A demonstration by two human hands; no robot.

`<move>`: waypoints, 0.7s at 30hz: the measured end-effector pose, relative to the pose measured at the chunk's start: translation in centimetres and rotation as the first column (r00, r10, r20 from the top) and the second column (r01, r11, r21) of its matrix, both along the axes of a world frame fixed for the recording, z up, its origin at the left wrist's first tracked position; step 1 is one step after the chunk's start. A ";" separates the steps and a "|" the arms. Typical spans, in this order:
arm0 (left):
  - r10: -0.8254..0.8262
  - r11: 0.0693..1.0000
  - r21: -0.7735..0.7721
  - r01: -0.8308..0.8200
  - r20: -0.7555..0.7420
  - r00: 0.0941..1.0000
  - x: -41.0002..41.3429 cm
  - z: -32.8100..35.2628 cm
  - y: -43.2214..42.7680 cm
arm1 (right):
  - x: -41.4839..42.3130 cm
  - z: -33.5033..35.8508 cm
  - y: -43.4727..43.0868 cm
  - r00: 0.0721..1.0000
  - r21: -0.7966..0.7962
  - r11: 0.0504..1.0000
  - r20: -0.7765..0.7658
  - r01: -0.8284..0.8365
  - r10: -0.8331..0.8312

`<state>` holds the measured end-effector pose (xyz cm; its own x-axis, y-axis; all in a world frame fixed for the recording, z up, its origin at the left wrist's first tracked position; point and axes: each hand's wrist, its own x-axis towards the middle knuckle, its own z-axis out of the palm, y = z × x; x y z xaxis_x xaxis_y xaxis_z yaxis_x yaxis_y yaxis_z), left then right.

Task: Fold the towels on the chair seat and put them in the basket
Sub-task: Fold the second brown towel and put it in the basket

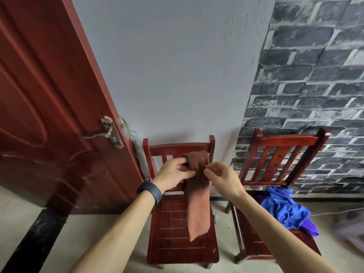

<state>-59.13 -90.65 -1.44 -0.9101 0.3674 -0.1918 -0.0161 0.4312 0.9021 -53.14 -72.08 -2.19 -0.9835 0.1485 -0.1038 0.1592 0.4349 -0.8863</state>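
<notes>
A brown towel (198, 205) hangs in a long narrow strip above the seat of the left red wooden chair (173, 241). My left hand (174, 174) grips its upper end from the left, fingers curled into the cloth. On the right side my right hand (221, 176) pinches the same upper part between thumb and fingers. The towel's lower end trails down over the seat. A crumpled blue and purple towel (285, 209) lies on the seat of the right chair (279, 152). No basket is in view.
A red door (49, 107) with a brass handle (110, 133) stands open at the left, close to the left chair. A grey wall is behind the chairs and brick-patterned wall at the right. Pale floor lies around the chairs.
</notes>
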 end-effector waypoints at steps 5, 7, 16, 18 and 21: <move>0.201 0.970 0.126 -0.207 0.054 0.978 0.6 -0.4 0.2 | 0.7 -0.3 -2.0 0.999 -0.214 0.976 -0.001 -0.049 0.050; 0.179 0.950 0.231 -0.211 0.153 0.972 1.0 -0.4 0.5 | 0.4 -0.9 -2.1 0.996 -0.264 0.961 0.016 0.084 -0.082; 0.014 0.957 0.277 -0.091 0.271 0.962 0.9 -0.3 -0.4 | 1.5 -0.4 -1.3 0.983 -0.505 0.862 0.126 -0.049 0.130; -0.028 0.979 0.202 -0.022 0.241 0.970 0.9 -0.4 -0.5 | 1.5 -0.4 -1.1 0.988 -0.485 0.874 0.112 -0.038 0.106; 0.046 0.992 0.107 -0.065 0.174 0.984 0.8 -0.3 -0.7 | 1.0 -0.9 -0.9 0.994 -0.469 0.880 0.109 0.078 -0.030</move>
